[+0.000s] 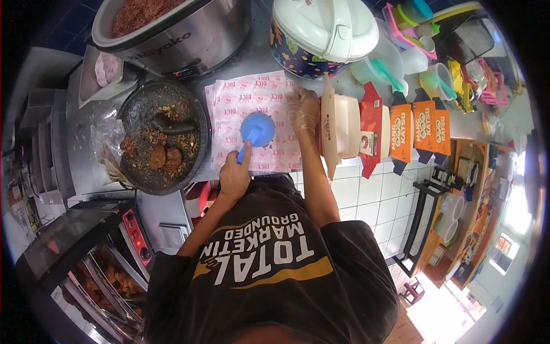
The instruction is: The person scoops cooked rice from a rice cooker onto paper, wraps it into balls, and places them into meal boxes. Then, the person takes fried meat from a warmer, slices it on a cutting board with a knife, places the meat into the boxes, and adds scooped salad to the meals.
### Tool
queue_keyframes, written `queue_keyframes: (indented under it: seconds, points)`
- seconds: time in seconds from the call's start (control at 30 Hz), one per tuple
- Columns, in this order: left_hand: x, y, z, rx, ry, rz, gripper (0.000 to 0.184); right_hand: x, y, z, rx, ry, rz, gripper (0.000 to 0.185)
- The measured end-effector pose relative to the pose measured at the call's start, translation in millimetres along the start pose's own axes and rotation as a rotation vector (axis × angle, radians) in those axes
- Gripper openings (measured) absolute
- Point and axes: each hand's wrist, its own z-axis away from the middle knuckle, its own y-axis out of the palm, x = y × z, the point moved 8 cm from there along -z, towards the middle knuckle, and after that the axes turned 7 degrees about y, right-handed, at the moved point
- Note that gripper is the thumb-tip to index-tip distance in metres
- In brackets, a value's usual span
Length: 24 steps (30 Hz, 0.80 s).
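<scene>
My left hand point(235, 176) is closed around the handle of a blue scoop point(258, 129). The scoop's round bowl rests face down, its rounded back up, on sheets of white food wrapping paper point(228, 117) with red RICE print. Some dark bits show at the bowl's lower edge. In a clear plastic glove, my right hand point(305, 112) is curled at the paper's right side, close to the food boxes. What its fingers grip, if anything, is hidden.
A stone mortar point(192, 163) with chilli paste, patties and a pestle point(172, 124) is left of the paper. Behind stand a rice cooker point(200, 43) and a lidded white container point(326, 28). Open boxes point(346, 126) line the right; a glass food warmer point(63, 241) is lower left.
</scene>
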Motion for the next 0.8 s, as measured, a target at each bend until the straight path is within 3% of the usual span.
queue_keyframes:
  seconds: [0.1,0.3,0.37,0.47,0.6,0.7,0.8]
  points:
    - [2,0,0,-0.014,0.005,0.032,0.075,5,-4,2,0.003,-0.029,-0.079,0.022]
    - [3,-2,-4,-0.019,-0.014,-0.002,0.075,-9,19,-7,0.2,0.034,0.065,0.024]
    - [2,-4,-3,-0.031,-0.009,-0.014,0.076,-1,4,-7,0.061,0.036,0.183,0.035]
    - [2,-5,-2,-0.031,-0.013,-0.002,0.076,16,-6,-8,0.121,0.033,0.203,0.05]
    - [2,-8,1,-0.058,-0.006,-0.006,0.075,24,-9,-12,0.17,-0.073,0.302,0.055]
    - [3,-6,-1,-0.056,-0.015,-0.029,0.075,-13,26,-37,0.205,-0.129,0.247,0.051]
    - [-1,-14,0,-0.097,0.007,-0.025,0.074,-58,53,-55,0.243,0.131,-0.102,0.04]
